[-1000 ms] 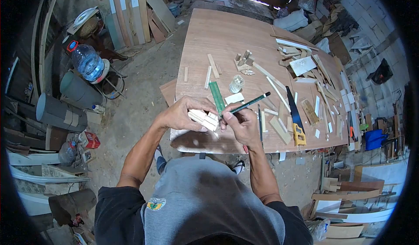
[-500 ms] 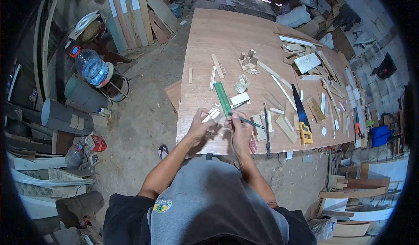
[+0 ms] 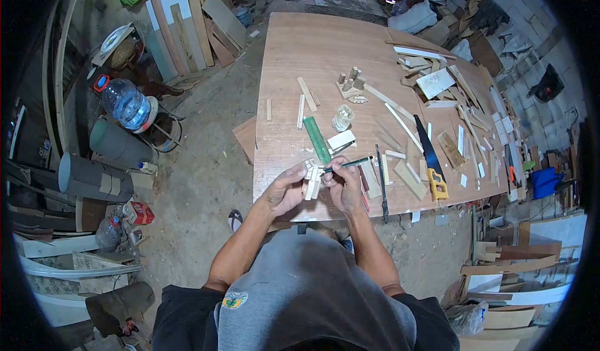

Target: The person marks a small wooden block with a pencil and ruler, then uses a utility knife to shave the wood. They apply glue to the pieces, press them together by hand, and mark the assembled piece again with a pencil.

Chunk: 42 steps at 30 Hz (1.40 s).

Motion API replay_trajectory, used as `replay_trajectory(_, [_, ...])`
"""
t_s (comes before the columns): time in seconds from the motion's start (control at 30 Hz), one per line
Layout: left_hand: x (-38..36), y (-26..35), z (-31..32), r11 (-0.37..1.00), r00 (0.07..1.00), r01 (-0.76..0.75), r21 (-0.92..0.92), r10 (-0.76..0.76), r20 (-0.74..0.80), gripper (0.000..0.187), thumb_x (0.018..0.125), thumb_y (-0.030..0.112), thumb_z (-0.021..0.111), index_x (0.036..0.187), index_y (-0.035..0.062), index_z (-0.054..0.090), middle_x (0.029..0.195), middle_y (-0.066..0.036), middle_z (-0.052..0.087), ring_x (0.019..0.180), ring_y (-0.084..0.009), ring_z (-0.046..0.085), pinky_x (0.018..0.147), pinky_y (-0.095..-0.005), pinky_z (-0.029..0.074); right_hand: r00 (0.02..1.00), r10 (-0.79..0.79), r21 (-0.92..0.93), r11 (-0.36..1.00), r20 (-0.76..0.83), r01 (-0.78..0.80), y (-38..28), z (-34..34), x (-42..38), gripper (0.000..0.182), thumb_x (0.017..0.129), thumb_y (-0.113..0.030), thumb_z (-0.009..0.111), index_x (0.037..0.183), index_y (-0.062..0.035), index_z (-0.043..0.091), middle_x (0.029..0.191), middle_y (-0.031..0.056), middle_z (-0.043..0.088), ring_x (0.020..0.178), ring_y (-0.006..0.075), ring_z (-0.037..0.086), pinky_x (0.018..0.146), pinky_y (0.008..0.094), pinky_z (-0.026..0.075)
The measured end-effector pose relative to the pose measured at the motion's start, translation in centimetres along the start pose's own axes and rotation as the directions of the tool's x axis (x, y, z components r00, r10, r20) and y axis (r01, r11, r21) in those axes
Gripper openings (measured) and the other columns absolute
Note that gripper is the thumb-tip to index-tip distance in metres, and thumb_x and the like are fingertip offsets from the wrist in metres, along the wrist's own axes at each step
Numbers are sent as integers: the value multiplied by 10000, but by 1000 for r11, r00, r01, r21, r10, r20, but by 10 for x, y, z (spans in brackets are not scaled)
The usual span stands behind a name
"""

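Observation:
My left hand (image 3: 284, 192) holds a small pale wooden piece (image 3: 310, 177) upright above the near edge of the plywood table (image 3: 325, 51). My right hand (image 3: 345, 185) grips a dark green pencil (image 3: 350, 163), its tip against the wooden piece. A green ruler (image 3: 316, 139) lies on the table just beyond my hands, beside a white block (image 3: 342, 140).
A yellow-handled handsaw (image 3: 428, 160), a small clear jar (image 3: 340, 118), a little wooden assembly (image 3: 350, 85) and several wood strips and offcuts lie across the table. A large water bottle (image 3: 125, 101), grey pipes (image 3: 94, 176) and leaning boards stand on the floor at left.
My hands dropped toward the table half a second ago, then rose a little. The wooden piece is now turned upright in my left hand, with the pencil tip back against it.

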State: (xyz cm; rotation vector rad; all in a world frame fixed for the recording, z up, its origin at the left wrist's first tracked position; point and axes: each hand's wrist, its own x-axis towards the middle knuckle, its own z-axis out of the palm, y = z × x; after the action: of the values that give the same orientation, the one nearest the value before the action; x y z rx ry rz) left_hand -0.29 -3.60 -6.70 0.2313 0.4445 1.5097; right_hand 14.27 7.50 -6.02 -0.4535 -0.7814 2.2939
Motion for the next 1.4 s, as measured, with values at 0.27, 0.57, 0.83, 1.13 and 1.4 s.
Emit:
replay_trajectory(0.27, [-5, -6, 7, 998, 997, -69, 10, 68, 40, 521, 921, 180, 693, 1340, -34, 469, 1173, -156, 633, 1061, -280, 654, 990, -437, 522, 985, -131, -392, 917, -114, 77, -12, 34, -16, 74, 959, -45, 617, 1016, -6, 591, 813, 84, 656, 651, 105, 603, 558, 221, 496])
replay_trajectory(0.57, [-2, -21, -16, 990, 984, -69, -126, 88, 156, 422, 934, 265, 678, 1252, 12, 566, 1031, -133, 654, 947, -259, 652, 907, -431, 534, 939, -343, -584, 763, -3, 277, 13, 44, -27, 74, 953, -2, 614, 953, 6, 541, 829, 80, 655, 623, 70, 585, 493, 203, 460])
replay_trajectory(0.83, [-5, -21, -23, 989, 982, -94, -116, 111, 155, 382, 942, 230, 666, 1245, 22, 562, 1088, -107, 653, 1011, -245, 651, 936, -431, 534, 937, -350, -606, 742, 15, 287, 16, 47, -28, 52, 945, -7, 632, 956, 15, 586, 800, 54, 649, 639, 57, 579, 529, 202, 471])
replay_trajectory(1.13, [-7, -20, -28, 988, 976, -102, -113, 121, 179, 392, 951, 207, 653, 1271, 15, 534, 1182, -114, 634, 1116, -252, 631, 996, -433, 511, 941, -339, -663, 698, 27, 270, 16, 49, -31, 66, 925, -19, 666, 954, 17, 619, 789, 36, 644, 663, 64, 574, 574, 221, 471])
replay_trajectory(1.4, [-7, -22, -30, 989, 980, -118, -90, 131, 151, 394, 955, 201, 643, 1274, 4, 521, 1180, -125, 632, 1100, -254, 639, 990, -425, 517, 932, -357, -628, 713, 59, 313, 20, 43, -30, 69, 924, -22, 666, 953, 22, 621, 800, 40, 655, 686, 65, 588, 587, 223, 480])
